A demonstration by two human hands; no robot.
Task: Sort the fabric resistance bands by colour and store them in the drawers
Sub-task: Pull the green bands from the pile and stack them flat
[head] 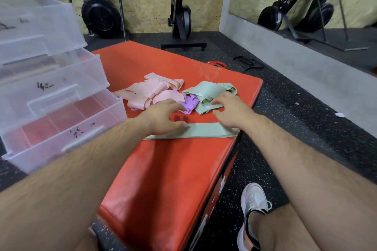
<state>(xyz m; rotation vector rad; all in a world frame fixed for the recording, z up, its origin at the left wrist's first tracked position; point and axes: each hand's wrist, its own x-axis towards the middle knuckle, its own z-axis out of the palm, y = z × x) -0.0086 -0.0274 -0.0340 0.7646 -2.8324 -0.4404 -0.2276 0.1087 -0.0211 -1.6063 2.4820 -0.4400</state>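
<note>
Step in hand: judged to be building a flat stack of green bands before any colour goes into a drawer.
Flat green band (pixel 195 131): lies pressed flat on the red pad (pixel 173 179), just under both wrists, at the pad's near right edge.
Long axis: runs left to right across the view, square to both forearms.
Green pile (pixel 210 92): loose and tangled, just beyond the flat band, on the right-hand side.
Purple band (pixel 190 103): wedged between the green pile and the pink pile (pixel 151 91), touching both.
Left hand (pixel 163 115): fingers spread and relaxed, thumb lying on the flat band's left end, fingertips near the purple band; nothing pinched.
Right hand (pixel 230 111): fingers loosely extended, tips resting on the near edge of the green pile; no pinch can be seen.
Nearer hand: the right is nearer the green pile; the left is nearer the purple and pink bands.
Drawers: 3 stand pulled out at the left, beside the pad; the lowest drawer (pixel 61 138) is closest to the left forearm, the middle drawer (pixel 53 85) above it.
Next move, as judged: the right hand draws 1 green band toward the body and lays it along the same left-to-right axis.
Risk: the tangled loops may drag the purple band along.
</note>
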